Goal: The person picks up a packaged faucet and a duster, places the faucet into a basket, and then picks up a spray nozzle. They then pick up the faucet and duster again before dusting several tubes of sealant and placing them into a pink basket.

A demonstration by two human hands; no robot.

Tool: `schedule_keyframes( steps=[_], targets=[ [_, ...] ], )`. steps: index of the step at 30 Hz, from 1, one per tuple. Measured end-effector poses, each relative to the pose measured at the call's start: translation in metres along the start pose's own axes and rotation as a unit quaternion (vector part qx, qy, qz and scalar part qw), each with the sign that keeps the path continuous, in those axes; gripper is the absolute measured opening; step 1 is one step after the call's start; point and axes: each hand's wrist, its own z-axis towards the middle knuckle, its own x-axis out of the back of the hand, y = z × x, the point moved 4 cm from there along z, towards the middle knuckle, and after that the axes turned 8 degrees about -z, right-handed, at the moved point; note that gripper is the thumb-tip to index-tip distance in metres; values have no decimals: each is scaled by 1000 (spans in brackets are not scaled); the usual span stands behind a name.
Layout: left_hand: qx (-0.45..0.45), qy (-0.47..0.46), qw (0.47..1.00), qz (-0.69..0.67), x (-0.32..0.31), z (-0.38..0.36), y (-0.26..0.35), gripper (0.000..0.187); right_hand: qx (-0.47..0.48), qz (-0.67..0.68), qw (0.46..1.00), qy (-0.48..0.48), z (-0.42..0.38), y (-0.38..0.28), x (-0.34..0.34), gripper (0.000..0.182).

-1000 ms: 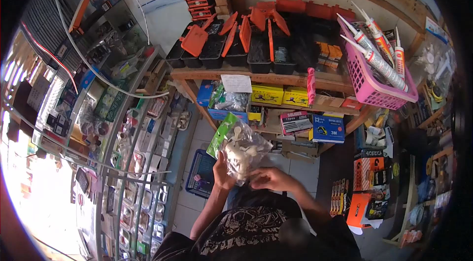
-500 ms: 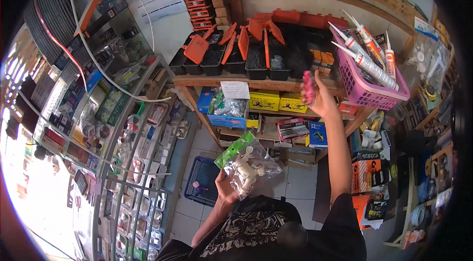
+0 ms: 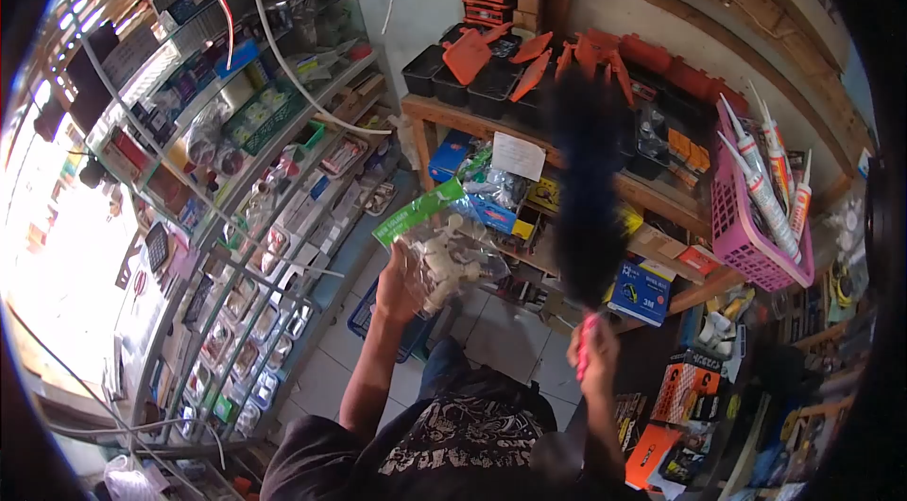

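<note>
My left hand [image 3: 397, 288] is closed on the edge of a clear plastic packet [image 3: 487, 260] with a green header. Several cream-coloured plastic parts [image 3: 442, 265] show inside it. On the other side, my right hand [image 3: 595, 359] grips the pink handle [image 3: 588, 340] of a feather duster. The duster's dark bristle head [image 3: 590, 189] points upward, blurred, and covers part of the wooden shelf [image 3: 661, 187] and the black bins. Near the packet, a blue box [image 3: 496, 215] of bagged goods stands on the lower shelf.
Black bins with orange lids [image 3: 468, 55] line the upper shelf. To their right is a pink basket [image 3: 756, 250] of sealant tubes [image 3: 767, 189]. Glass display shelving [image 3: 255, 189] runs along the left. A blue crate [image 3: 416, 342] sits on the tiled floor [image 3: 496, 331].
My right hand has come down and nearer my body with the duster, whose dark head now stands out before the shelf. The packet has moved left and up as the view shifted.
</note>
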Motion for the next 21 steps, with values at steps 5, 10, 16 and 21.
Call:
schedule_keyframes(
  steps=[5, 10, 16, 21],
  targets=[
    [42, -61, 997, -20, 43, 27, 4, 41, -45, -113, 987, -107, -34, 39, -23, 41],
    [189, -101, 972, -92, 37, 14, -56, 42, -43, -121, 985, -119, -18, 23, -35, 43],
    [69, -44, 996, -35, 18, 18, -14, 44, -25, -140, 981, -132, -29, 46, -18, 40],
    [161, -42, 985, -47, 25, 2, -23, 40, -74, -127, 978, -151, -30, 46, -27, 27]
  ],
)
